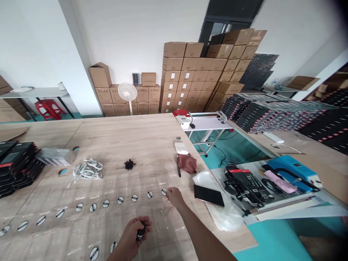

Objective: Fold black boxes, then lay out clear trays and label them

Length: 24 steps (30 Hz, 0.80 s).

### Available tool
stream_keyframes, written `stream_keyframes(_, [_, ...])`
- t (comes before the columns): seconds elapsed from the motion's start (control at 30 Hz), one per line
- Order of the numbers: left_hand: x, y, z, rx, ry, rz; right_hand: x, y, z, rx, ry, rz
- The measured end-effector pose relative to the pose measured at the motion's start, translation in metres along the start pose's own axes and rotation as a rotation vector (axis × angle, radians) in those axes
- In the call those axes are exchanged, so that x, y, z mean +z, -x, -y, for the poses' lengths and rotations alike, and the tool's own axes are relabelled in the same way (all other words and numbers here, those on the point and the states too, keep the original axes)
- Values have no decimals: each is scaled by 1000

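My left hand [136,233] is closed around a small black round object [140,231] low in the middle of the view; its exact kind cannot be made out. Farther forward and to the right, my right hand [175,197] pinches at the edge of a round black-and-white label [164,191], the rightmost in a long row. Several more such labels, like this one [134,198], run leftward over clear plastic packaging [116,221] laid across the wooden table [130,134]. Two others, one a nearer label [94,253], lie left of my left hand.
Beyond the row are a pile of small black pieces [129,164] and bagged white cables [88,169]. A brown cloth [187,163], a black phone [209,195] and clear plastic bags [224,217] lie at right. Stacked black boxes [20,163] stand at left.
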State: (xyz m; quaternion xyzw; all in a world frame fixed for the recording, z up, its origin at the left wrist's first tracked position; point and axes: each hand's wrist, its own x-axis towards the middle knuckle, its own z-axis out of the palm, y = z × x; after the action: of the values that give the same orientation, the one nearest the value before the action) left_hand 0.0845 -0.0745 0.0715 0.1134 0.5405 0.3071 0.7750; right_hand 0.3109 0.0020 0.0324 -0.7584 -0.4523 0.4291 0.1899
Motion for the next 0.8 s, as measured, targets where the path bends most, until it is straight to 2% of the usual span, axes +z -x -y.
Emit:
stream_keyframes(0.1, [-2,10,3,9,56,-21,-16,-13,4,-43,34,1])
stream_keyframes(0.2, [-4,17,4,19,85,-40,-15,-6,10,-118,12,24])
stream_keyframes(0.4, [5,10,5,120,-103,-23,24,48,11,-250,-189,276])
stream_keyframes(0.53, [20,0,3,174,-197,-19,41,80,12,-307,-310,338])
stream_keyframes(0.67, [32,-8,2,183,-274,-1,37,87,10,-305,-300,262])
stream_keyframes(0.8, [35,-10,4,142,-276,59,7,61,-1,-198,-131,28])
